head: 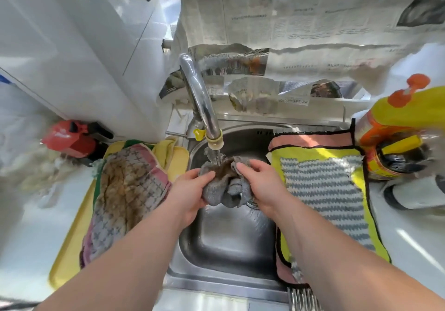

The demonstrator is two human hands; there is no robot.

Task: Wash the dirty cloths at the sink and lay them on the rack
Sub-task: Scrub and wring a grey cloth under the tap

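A bunched grey cloth [224, 185] with a brown stain hangs over the steel sink [228, 238], right under the running faucet [204, 108]. My left hand [190, 192] grips its left side and my right hand [260, 185] grips its right side. A stained checked cloth [122, 195] lies on a yellow tray [69, 245] left of the sink. To the right, a grey-striped cloth [325, 190] lies on top of a yellow cloth [361, 183] and a pink one [310, 139], spread over a rack [303, 298] whose metal bars show at the bottom.
A yellow and orange bottle [397, 127] stands at the far right, with a white roll [419, 195] below it. A red object [69, 139] sits at the left by the wall. Newspaper [289, 21] covers the wall behind the sink.
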